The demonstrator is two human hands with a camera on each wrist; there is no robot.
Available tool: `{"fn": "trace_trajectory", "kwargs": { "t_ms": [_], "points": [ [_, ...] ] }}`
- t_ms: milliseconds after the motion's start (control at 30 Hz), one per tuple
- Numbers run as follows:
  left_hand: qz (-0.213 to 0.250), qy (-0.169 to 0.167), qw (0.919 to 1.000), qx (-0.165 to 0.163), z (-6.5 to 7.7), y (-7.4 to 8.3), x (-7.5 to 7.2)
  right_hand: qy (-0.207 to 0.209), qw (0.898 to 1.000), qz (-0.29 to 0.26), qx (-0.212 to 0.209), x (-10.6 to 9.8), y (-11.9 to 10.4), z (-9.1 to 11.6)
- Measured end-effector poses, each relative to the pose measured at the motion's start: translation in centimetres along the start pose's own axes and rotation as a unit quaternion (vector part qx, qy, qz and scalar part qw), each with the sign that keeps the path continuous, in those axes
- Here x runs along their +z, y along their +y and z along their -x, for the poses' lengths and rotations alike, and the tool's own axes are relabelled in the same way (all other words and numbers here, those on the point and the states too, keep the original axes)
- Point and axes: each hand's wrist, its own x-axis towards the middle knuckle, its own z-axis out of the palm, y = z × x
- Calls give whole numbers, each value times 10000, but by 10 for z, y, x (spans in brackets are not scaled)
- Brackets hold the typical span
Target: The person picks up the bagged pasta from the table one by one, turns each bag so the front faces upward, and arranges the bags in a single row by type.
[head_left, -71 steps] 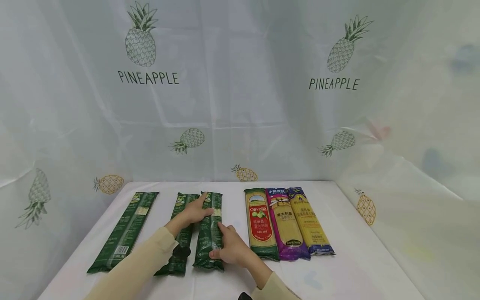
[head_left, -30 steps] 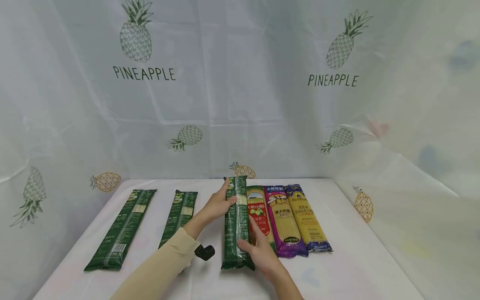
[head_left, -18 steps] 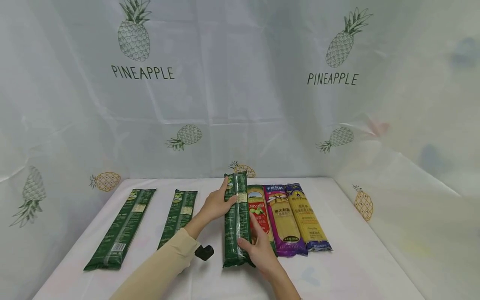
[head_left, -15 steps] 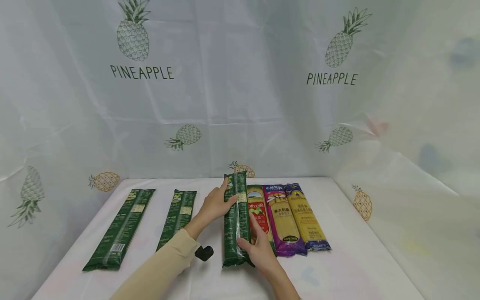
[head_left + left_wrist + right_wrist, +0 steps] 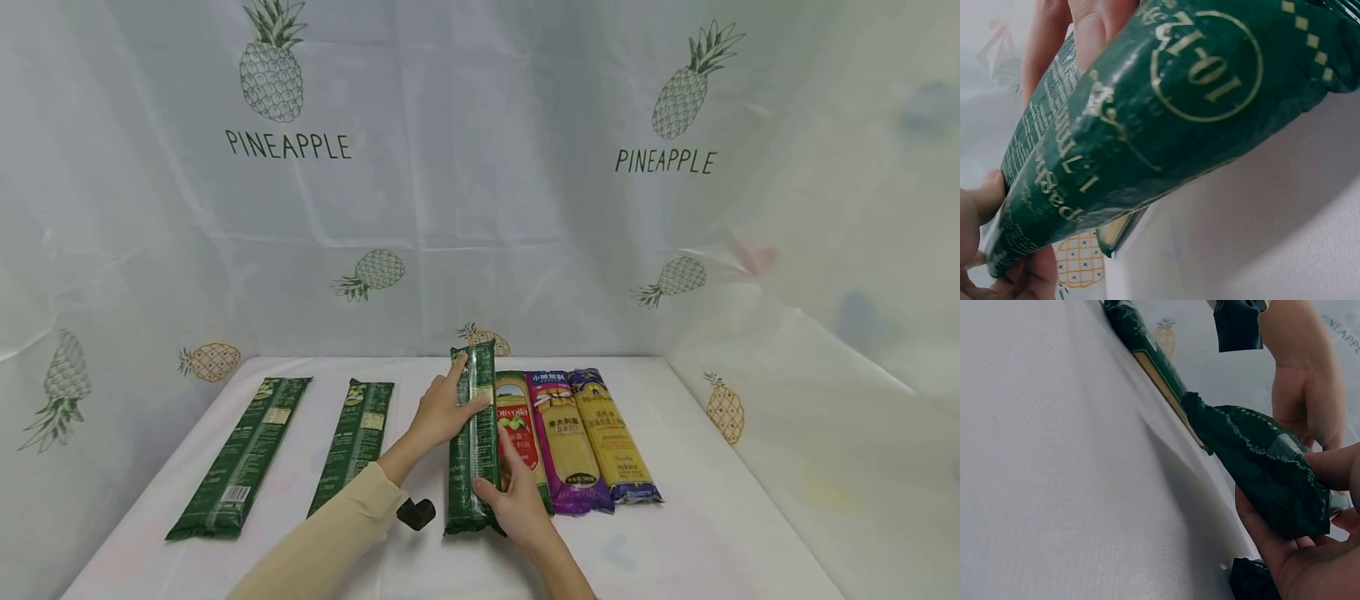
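Both hands hold a green packet of spaghetti (image 5: 474, 450) raised over the table, its printed back with the long seam facing up. My left hand (image 5: 441, 410) grips the upper part from the left side. Lower on the right edge, my right hand (image 5: 519, 504) grips it with the thumb on top and the fingers underneath. In the right wrist view the crimped end of the spaghetti packet (image 5: 1266, 469) tilts above the white surface. Partly behind it in the head view lies a red-labelled spaghetti packet (image 5: 517, 417).
Purple (image 5: 566, 437) and yellow-and-blue (image 5: 617, 437) pasta packets lie to the right. Two green packets rest seam up: one far left (image 5: 240, 458), one nearer (image 5: 352, 442), partly covered by the left sleeve. A pineapple-print curtain (image 5: 480, 208) surrounds the white table (image 5: 675, 550).
The spaghetti packet came up off the table and moved right, partly in front of the red-labelled one. Lately it is nearly still, while my left hand shifted slightly right across it.
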Motion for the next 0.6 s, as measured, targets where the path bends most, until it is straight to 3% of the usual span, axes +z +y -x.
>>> {"fn": "trace_trajectory", "kwargs": {
  "t_ms": [200, 433, 600],
  "points": [
    [539, 36, 9985, -64, -3, -6, -1, -14, 10000, -77, -6, 1, -1, -1],
    [1196, -112, 9910, -598, 0, -1, -7, 5, 9999, 57, 125, 3, -3, 1],
    [1518, -71, 9859, -702, -2, -2, -8, 24, 9990, 43, 453, 1, -6, 0]
  ]
}}
